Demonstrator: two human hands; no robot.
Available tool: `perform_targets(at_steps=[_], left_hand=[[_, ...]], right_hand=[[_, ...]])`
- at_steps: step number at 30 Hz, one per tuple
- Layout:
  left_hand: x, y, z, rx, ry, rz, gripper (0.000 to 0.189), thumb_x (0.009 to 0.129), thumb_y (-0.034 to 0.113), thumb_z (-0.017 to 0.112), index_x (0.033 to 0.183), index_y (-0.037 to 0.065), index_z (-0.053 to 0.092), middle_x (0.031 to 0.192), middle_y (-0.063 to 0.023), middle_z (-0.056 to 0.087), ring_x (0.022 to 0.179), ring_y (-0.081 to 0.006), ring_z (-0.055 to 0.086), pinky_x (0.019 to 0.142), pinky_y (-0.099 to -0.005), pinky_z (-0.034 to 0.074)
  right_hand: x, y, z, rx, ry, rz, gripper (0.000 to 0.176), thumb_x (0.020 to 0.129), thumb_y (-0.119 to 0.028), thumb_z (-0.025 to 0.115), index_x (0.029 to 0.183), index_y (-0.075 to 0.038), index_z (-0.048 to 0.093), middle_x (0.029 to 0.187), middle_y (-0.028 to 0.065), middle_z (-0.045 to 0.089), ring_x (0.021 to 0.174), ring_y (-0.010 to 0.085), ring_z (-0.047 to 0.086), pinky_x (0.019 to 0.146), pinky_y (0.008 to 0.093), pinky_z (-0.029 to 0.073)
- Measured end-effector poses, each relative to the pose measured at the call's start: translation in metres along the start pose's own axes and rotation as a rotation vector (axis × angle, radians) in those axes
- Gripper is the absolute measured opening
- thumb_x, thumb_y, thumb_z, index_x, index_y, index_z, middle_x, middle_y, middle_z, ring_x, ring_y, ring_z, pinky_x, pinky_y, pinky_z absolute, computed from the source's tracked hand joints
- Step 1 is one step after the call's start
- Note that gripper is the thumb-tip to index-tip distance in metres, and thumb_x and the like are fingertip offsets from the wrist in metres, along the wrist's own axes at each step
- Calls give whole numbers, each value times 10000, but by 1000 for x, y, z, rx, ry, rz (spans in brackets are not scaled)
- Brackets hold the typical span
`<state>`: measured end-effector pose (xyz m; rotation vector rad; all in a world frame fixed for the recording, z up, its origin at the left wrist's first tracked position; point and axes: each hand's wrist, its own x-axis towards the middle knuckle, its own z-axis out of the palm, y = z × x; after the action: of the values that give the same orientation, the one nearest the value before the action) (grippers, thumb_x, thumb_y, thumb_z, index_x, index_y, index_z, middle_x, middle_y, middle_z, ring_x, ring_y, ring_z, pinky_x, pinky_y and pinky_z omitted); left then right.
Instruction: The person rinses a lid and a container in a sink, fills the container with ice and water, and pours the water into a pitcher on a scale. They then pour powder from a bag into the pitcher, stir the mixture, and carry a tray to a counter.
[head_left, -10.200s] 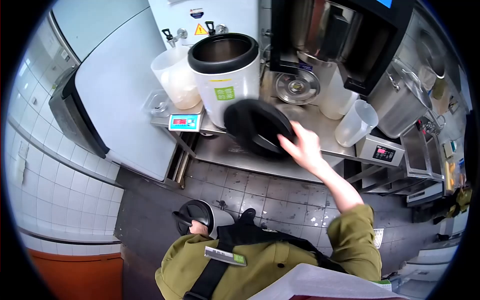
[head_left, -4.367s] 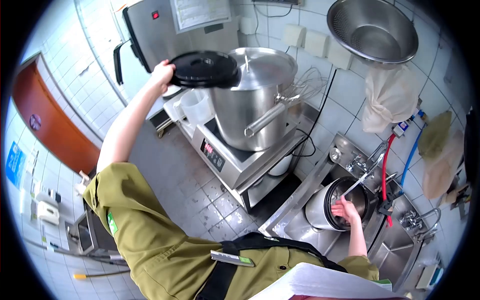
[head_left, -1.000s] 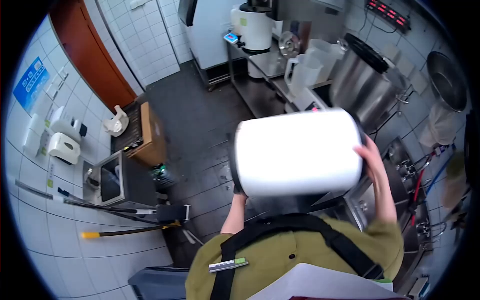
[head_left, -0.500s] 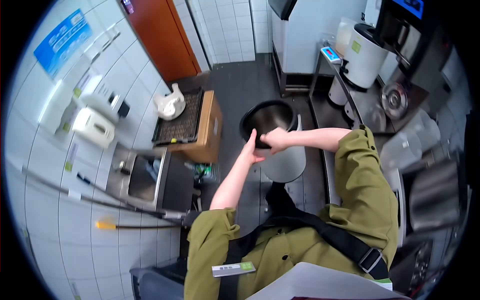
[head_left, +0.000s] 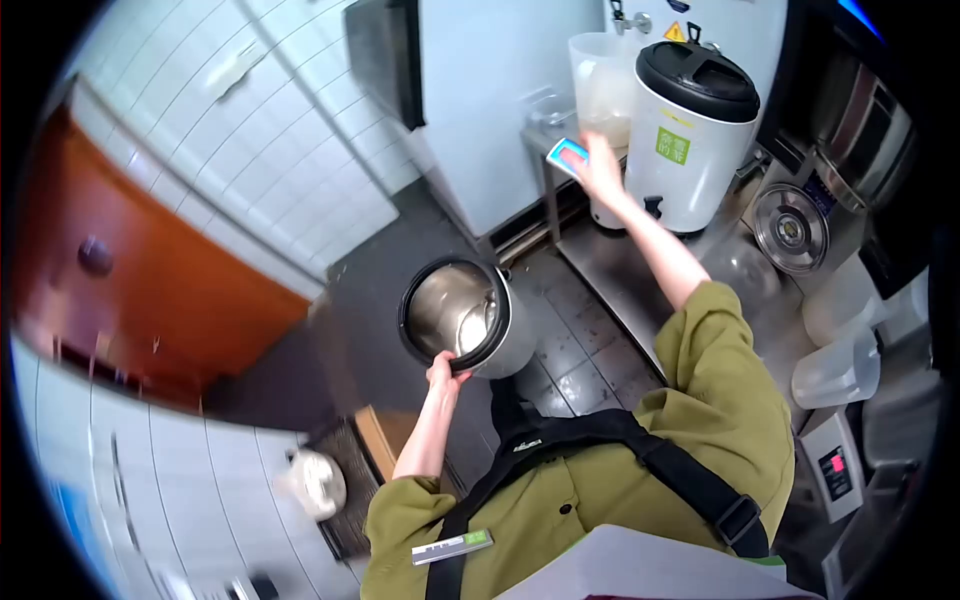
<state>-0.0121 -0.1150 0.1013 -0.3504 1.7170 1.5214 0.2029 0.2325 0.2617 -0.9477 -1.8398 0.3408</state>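
Left hand (head_left: 447,372) has the near black rim of the bucket (head_left: 515,345) gripped, thumb and fingers on the lip; bucket sits mid-frame, mouth towards the camera, steel interior showing. Can't tell if its base is on the floor. Right hand (head_left: 600,175) is up at the scale (head_left: 567,155), upper middle, covering part of its blue panel; can't tell if it's closed on the scale or just over it. Scale is at the left end of the work area, near the pitcher (head_left: 598,85) and the white barrel (head_left: 685,165) with black lid, pitcher and barrel just beside each other. Tight there: barrel, pitcher and white cabinet (head_left: 490,110) box the right hand in. Steel lid (head_left: 790,228) is on the tabletop (head_left: 738,215), right of the barrel. Room-wise: floor (head_left: 575,345) runs as a strip between bucket and the front edge of the steel shelf (head_left: 615,275); wider dark stretch left of the bucket, out to the orange door (head_left: 150,290). Cardboard box (head_left: 380,440) edge comes in lower left, near the left forearm. Second pitcher (head_left: 840,370) at right, well apart from both hands.
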Motion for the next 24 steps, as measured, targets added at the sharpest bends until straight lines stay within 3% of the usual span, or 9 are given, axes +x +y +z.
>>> perform_targets(at_steps=[2, 5, 8, 11, 14, 15, 19, 21, 24], left_hand=[[61, 37, 24, 119, -65, 11, 245, 621, 98, 540, 817, -46, 506, 744, -157, 562, 485, -268, 564, 360, -364, 512], [145, 88, 66, 245, -159, 124, 314, 605, 76, 542, 894, -35, 490, 743, -149, 559, 463, -262, 558, 318, -345, 501], [202, 140, 108, 381, -217, 96, 326, 599, 57, 544, 905, -19, 463, 635, -118, 545, 367, -236, 510, 295, -323, 477], [250, 174, 150, 490, -271, 137, 335, 585, 44, 550, 891, -31, 437, 664, -135, 536, 375, -214, 503, 264, -292, 429], [275, 204, 181, 592, -392, 131, 456, 569, 47, 565, 986, -31, 400, 789, -150, 522, 420, -187, 491, 255, -272, 380], [260, 220, 194, 640, -314, 134, 449, 574, 56, 563, 985, -21, 401, 773, -133, 520, 431, -185, 489, 250, -271, 359], [277, 244, 229, 771, -506, 215, 405, 571, 84, 566, 935, -26, 430, 733, -120, 522, 464, -183, 502, 277, -274, 366], [283, 249, 240, 889, -477, 215, 467, 559, 121, 588, 976, -38, 450, 779, -154, 548, 495, -216, 529, 333, -303, 404], [287, 254, 254, 1112, -442, 238, 565, 553, 184, 627, 1062, -1, 467, 918, -164, 587, 755, -262, 597, 529, -316, 495]], right_hand=[[79, 46, 28, -176, 227, 126, 631, 687, -448, 629, 1030, 59, 476, 1000, 221, 501, 968, 348, 474, 829, 391, 385], [155, 44, 54, -258, 176, 551, 561, 681, -431, 624, 946, 57, 542, 952, 234, 558, 929, 353, 525, 775, 405, 416], [207, 130, 112, 74, 531, 491, 472, 692, -397, 604, 850, 47, 591, 839, 215, 599, 837, 343, 574, 727, 394, 436], [202, 96, 105, -59, 741, 368, 439, 695, -384, 589, 792, 44, 612, 743, 182, 614, 731, 316, 594, 696, 356, 444], [205, 48, 85, -175, 623, 541, 369, 704, -345, 625, 764, 19, 631, 698, 135, 626, 666, 233, 601, 670, 309, 451], [196, 38, 79, -145, 623, 457, 347, 709, -328, 635, 762, 15, 631, 697, 127, 628, 666, 204, 597, 665, 290, 449], [164, -7, 57, -111, 454, 190, 281, 724, -278, 674, 761, -4, 626, 692, 81, 637, 651, 100, 584, 604, 220, 451], [165, -62, 53, -310, 127, 213, 309, 721, -303, 673, 753, -3, 606, 662, 86, 628, 576, 115, 587, 544, 221, 458], [168, -89, 84, -479, -282, 9, 347, 712, -358, 663, 698, -23, 571, 548, 109, 558, 486, 183, 574, 465, 260, 445]])
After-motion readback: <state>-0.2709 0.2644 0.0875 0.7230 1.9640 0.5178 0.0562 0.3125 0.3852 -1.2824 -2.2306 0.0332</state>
